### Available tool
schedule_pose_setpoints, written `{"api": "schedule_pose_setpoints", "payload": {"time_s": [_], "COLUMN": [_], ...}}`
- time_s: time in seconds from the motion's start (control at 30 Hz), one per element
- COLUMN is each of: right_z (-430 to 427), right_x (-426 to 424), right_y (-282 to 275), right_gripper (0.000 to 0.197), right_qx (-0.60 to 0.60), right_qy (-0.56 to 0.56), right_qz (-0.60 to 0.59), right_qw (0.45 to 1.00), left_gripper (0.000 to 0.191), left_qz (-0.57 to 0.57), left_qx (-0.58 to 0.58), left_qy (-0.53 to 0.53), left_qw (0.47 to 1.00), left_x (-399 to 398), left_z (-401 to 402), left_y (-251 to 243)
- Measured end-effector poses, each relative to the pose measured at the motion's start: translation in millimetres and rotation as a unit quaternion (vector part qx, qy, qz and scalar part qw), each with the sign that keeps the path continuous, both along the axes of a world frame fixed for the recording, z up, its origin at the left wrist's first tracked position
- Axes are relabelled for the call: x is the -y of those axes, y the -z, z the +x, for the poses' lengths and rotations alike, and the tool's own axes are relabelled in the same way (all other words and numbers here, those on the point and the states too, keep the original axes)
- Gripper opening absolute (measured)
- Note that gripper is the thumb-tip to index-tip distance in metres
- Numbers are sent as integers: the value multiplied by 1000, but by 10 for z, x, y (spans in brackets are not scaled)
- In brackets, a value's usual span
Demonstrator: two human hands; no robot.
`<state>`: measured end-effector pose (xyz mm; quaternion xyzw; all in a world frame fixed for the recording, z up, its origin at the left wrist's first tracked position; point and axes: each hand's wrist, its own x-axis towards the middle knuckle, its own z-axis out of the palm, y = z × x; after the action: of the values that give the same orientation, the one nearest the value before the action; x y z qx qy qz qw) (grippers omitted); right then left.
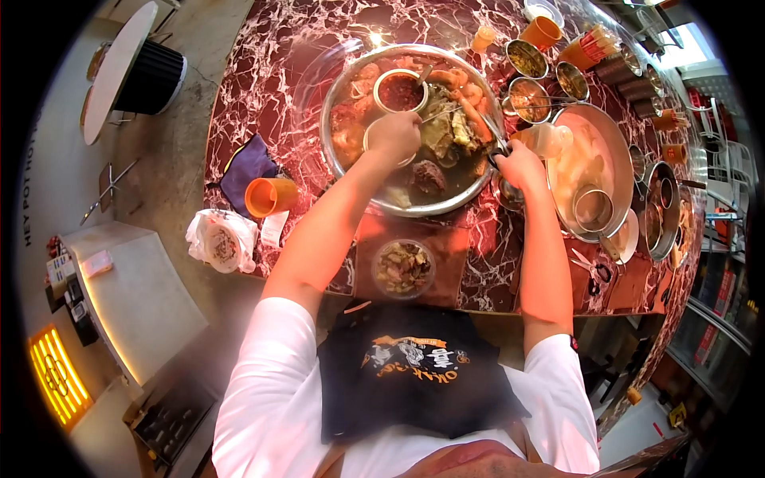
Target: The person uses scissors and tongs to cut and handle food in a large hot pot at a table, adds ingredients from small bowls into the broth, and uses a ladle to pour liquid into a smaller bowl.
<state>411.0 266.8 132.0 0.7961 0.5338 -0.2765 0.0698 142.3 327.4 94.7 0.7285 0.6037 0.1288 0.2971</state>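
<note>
A wide round metal pan point(327, 140) of broth and stewed food stands before me. My left hand point(397, 136) is closed over it on a thin metal utensil point(439, 115), whose exact kind I cannot tell. The utensil's tip reaches the greenish-brown chunks point(445, 122) at the pan's middle. In my right hand point(521, 164), at the pan's right rim, are black-handled scissors point(493, 128) with blades pointing over the pan. A bowl of red chili sauce point(399, 91) sits in the pan above my left hand. Another pale bowl point(372, 138) is partly hidden beneath that hand.
Near the table edge stands a clear tub of chopped food point(403, 269). A large pan of pale soup point(597, 155) is at right, with spare scissors point(591, 272) below it. An orange cup point(270, 197) and plastic-bagged container point(222, 242) stand left. Metal condiment cups point(529, 101) sit upper right.
</note>
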Motion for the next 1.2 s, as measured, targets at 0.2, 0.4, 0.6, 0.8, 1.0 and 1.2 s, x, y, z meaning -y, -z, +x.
{"api": "schedule_pose_setpoints", "payload": {"time_s": [0.2,0.4,0.6,0.8,1.0,1.2], "right_z": [-363,-519,-474,-369,-322,-380], "right_x": [36,-548,-502,-512,-128,103], "right_y": [-356,-408,-509,193,424,190], "right_gripper": [50,48,55,47,47,41], "right_qx": [-5,43,42,-41,-189,-441], "right_qy": [-33,-112,-86,-46,15,222], "right_qz": [104,122,23,113,231,192], "right_qw": [994,985,995,992,954,848], "left_gripper": [29,30,29,27,26,27], "left_qz": [-19,-50,-39,-15,-48,-31], "left_qx": [-57,-57,-19,64,81,119], "left_qy": [-53,-55,-87,-101,-134,-126], "left_qw": [997,996,995,993,987,984], "left_x": [-311,-269,-66,191,405,446], "left_z": [-112,-47,-274,-282,-490,-478], "left_y": [57,3,141,202,282,257]}}
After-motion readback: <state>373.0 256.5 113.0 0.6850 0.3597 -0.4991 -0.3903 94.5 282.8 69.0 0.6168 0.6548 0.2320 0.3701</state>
